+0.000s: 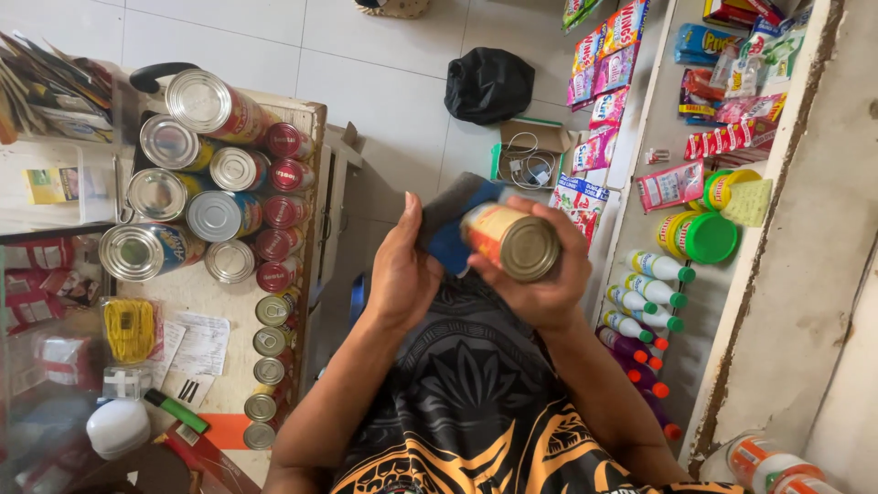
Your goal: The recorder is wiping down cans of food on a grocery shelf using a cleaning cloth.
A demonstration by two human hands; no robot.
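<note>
— What are the hands doing?
— The right hand [540,279] is curled around a tin can [510,240] with a yellow-orange label, held in front of the chest. The left hand [402,270] presses a dark blue cloth [453,224] against it.
— Anything hidden?
— The can covers part of the cloth.
— Nearby?
— Stacked tins [215,183] lie on the worktop [197,293]; white green-capped bottles [654,284] stand on the shelf.
</note>
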